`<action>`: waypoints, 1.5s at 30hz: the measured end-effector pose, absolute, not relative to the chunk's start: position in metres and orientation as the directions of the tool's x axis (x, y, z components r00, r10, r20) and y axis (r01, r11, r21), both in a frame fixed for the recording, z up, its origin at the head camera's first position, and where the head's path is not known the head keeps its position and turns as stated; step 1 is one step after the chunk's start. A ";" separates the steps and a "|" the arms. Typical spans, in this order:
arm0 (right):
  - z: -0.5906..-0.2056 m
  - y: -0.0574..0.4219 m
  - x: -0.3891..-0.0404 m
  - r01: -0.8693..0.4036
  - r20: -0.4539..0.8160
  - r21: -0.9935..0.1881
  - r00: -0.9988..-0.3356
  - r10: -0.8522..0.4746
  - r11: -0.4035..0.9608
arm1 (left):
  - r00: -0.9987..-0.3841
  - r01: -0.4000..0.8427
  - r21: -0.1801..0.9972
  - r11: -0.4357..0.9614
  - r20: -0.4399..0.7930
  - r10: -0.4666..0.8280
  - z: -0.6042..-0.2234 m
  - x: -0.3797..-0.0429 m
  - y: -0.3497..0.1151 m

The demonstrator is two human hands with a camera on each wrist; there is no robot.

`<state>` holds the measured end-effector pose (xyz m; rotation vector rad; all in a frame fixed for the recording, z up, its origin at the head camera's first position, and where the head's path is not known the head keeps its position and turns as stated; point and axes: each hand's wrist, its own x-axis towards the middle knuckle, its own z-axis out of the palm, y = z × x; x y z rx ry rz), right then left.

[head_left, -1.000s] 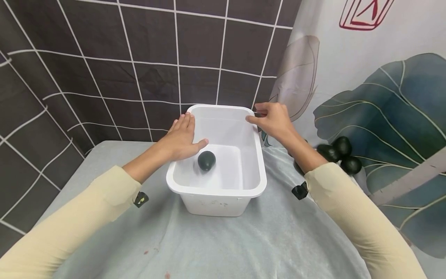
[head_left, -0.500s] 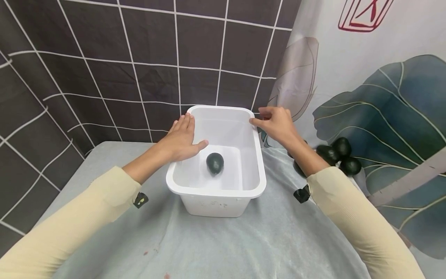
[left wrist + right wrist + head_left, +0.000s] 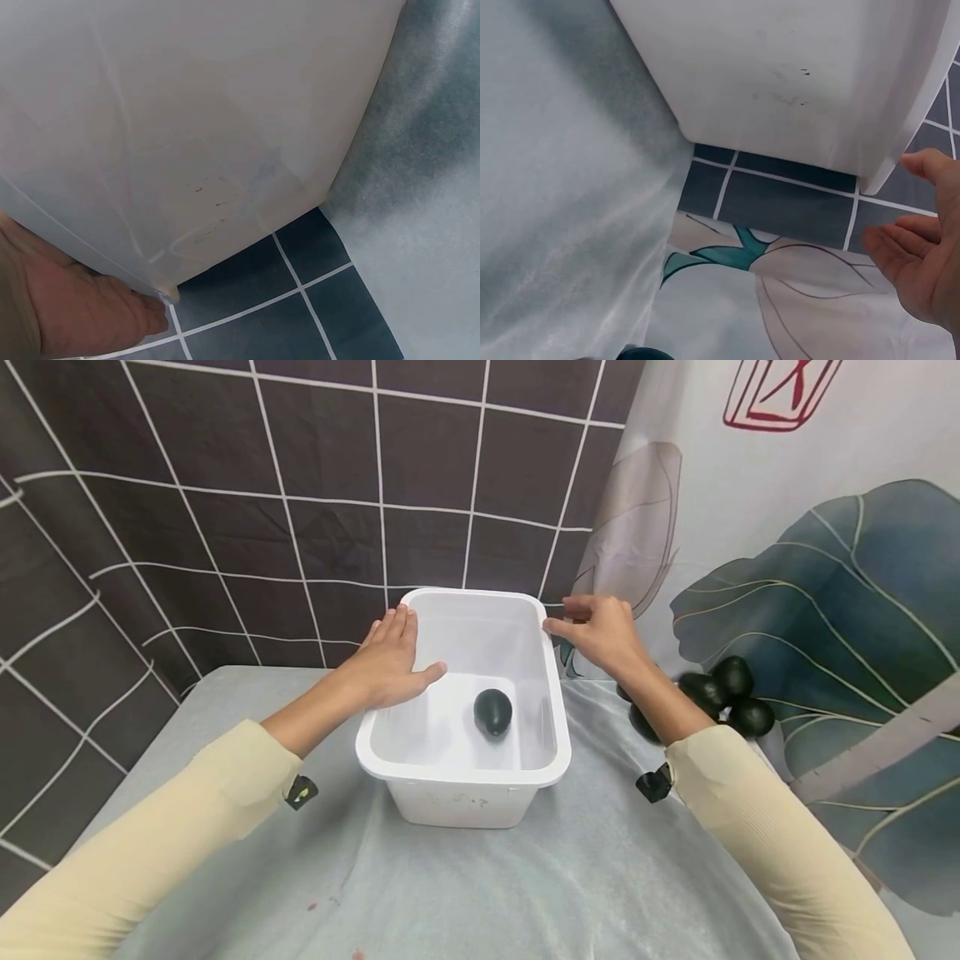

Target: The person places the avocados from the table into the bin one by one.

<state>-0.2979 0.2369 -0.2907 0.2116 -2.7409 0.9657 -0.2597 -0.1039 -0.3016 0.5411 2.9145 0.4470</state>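
Note:
A white plastic tub (image 3: 465,774) stands on the cloth-covered table in the head view, with one dark green avocado (image 3: 492,712) lying on its floor, right of the middle. My left hand (image 3: 390,664) rests on the tub's left rim, fingers straight and thumb reaching inward over the opening. At the far right corner, my right hand (image 3: 600,631) has its thumb at the rim and its fingers loosely bent outside. The right wrist view shows these fingers (image 3: 900,247) apart from the tub wall (image 3: 780,82). Neither hand touches the avocado.
Several more avocados (image 3: 731,693) lie on the table to the right, partly hidden behind my right forearm. A dark tile-patterned backdrop (image 3: 315,527) hangs close behind the tub. A leaf-printed curtain (image 3: 825,585) is at the right. Grey-blue cloth (image 3: 465,893) covers the table.
Inside the tub the avocado has rolled to the right. My right hand has shifted slightly right and toward me along the rim. My left hand has stayed in place.

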 end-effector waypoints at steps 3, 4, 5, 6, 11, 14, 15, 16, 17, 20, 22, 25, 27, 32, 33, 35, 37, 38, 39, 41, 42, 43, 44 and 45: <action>-0.293 0.240 -0.297 -0.218 0.272 -0.604 -0.960 -0.058 0.766 | -0.925 0.329 0.315 0.890 -0.085 0.372 -0.302 -0.260 -0.104; -0.294 0.241 -0.296 -0.221 0.276 -0.606 -0.959 -0.058 0.764 | -0.924 0.329 0.316 0.890 -0.085 0.372 -0.302 -0.260 -0.104; -0.295 0.242 -0.296 -0.223 0.280 -0.608 -0.958 -0.057 0.762 | -0.924 0.329 0.317 0.890 -0.085 0.372 -0.302 -0.260 -0.104; -0.296 0.243 -0.296 -0.225 0.284 -0.610 -0.957 -0.056 0.760 | -0.924 0.329 0.317 0.889 -0.084 0.372 -0.302 -0.260 -0.104; -0.300 0.250 -0.293 -0.235 0.293 -0.615 -0.954 -0.058 0.753 | -0.924 0.331 0.315 0.890 -0.082 0.373 -0.303 -0.261 -0.105; -0.302 0.253 -0.291 -0.238 0.292 -0.622 -0.954 -0.061 0.746 | -0.925 0.330 0.317 0.889 -0.083 0.372 -0.303 -0.261 -0.104; -0.302 0.254 -0.290 -0.237 0.290 -0.625 -0.955 -0.060 0.744 | -0.925 0.329 0.318 0.889 -0.082 0.371 -0.303 -0.260 -0.104; -0.302 0.255 -0.290 -0.236 0.288 -0.627 -0.956 -0.060 0.742 | -0.925 0.328 0.318 0.890 -0.082 0.371 -0.302 -0.260 -0.105; -0.302 0.256 -0.289 -0.234 0.288 -0.628 -0.956 -0.057 0.742 | -0.925 0.328 0.317 0.890 -0.082 0.371 -0.302 -0.260 -0.105; -0.303 0.258 -0.288 -0.224 0.278 -0.627 -0.959 -0.054 0.746 | -0.925 0.328 0.317 0.890 -0.081 0.370 -0.303 -0.260 -0.105; -0.303 0.259 -0.287 -0.218 0.271 -0.623 -0.961 -0.054 0.751 | -0.925 0.329 0.316 0.890 -0.080 0.370 -0.303 -0.260 -0.105; -0.305 0.260 -0.285 -0.210 0.258 -0.616 -0.964 -0.057 0.759 | -0.925 0.330 0.315 0.890 -0.080 0.372 -0.302 -0.260 -0.105; -0.306 0.262 -0.284 -0.210 0.258 -0.615 -0.965 -0.057 0.760 | -0.924 0.332 0.317 0.889 -0.079 0.373 -0.302 -0.259 -0.105; -0.312 0.266 -0.284 -0.214 0.267 -0.612 -0.962 -0.056 0.762 | -0.925 0.330 0.320 0.888 -0.078 0.372 -0.303 -0.259 -0.105; -0.313 0.267 -0.283 -0.216 0.269 -0.610 -0.961 -0.057 0.762 | -0.925 0.329 0.320 0.888 -0.079 0.371 -0.303 -0.259 -0.105; -0.315 0.269 -0.282 -0.212 0.266 -0.612 -0.962 -0.054 0.762 | -0.925 0.330 0.321 0.888 -0.080 0.372 -0.304 -0.259 -0.105; -0.317 0.270 -0.281 -0.208 0.261 -0.611 -0.964 -0.053 0.764 | -0.924 0.331 0.321 0.887 -0.081 0.374 -0.304 -0.259 -0.105; -0.318 0.271 -0.280 -0.205 0.258 -0.609 -0.965 -0.052 0.766 | -0.923 0.332 0.321 0.887 -0.082 0.375 -0.303 -0.259 -0.105; -0.319 0.271 -0.280 -0.201 0.255 -0.606 -0.966 -0.052 0.769 | -0.923 0.332 0.322 0.887 -0.082 0.375 -0.303 -0.259 -0.105; -0.321 0.272 -0.279 -0.195 0.250 -0.602 -0.967 -0.048 0.775 | -0.923 0.331 0.324 0.886 -0.082 0.375 -0.303 -0.259 -0.105; -0.322 0.273 -0.279 -0.193 0.249 -0.600 -0.967 -0.048 0.776 | -0.924 0.330 0.326 0.886 -0.081 0.374 -0.303 -0.259 -0.105; -0.324 0.273 -0.278 -0.192 0.248 -0.597 -0.968 -0.049 0.779 | -0.924 0.329 0.327 0.886 -0.080 0.373 -0.303 -0.259 -0.105; -0.325 0.274 -0.278 -0.193 0.249 -0.595 -0.967 -0.049 0.780 | -0.925 0.329 0.329 0.885 -0.079 0.373 -0.303 -0.259 -0.105; -0.326 0.274 -0.278 -0.192 0.249 -0.593 -0.967 -0.048 0.782 | -0.925 0.328 0.329 0.885 -0.078 0.372 -0.303 -0.259 -0.105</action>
